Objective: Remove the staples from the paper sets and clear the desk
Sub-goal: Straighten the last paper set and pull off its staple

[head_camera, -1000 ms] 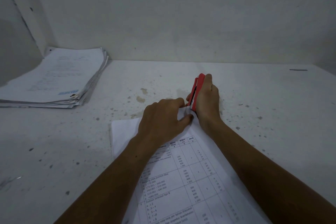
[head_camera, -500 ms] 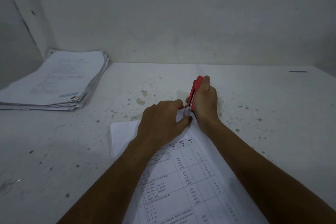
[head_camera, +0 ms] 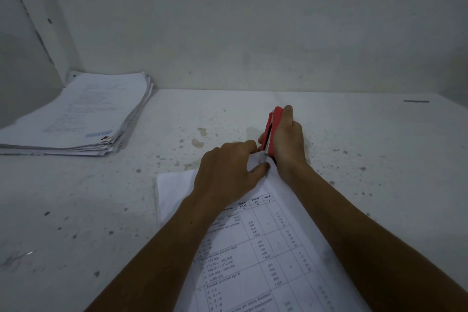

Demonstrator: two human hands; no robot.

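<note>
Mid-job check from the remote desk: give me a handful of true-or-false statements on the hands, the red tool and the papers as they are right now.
1. The right hand grips the red staple remover. True.
2. The left hand rests flat on the bare desk, away from any paper. False: it presses on the top corner of the printed paper set.
3. A stack of papers sits at the desk's far left, by the wall. True.
4. The red staple remover lies on top of that stack. False: it is at the corner of the printed paper set.
5. The top sheet under the hands is blank. False: it carries a printed table.
</note>
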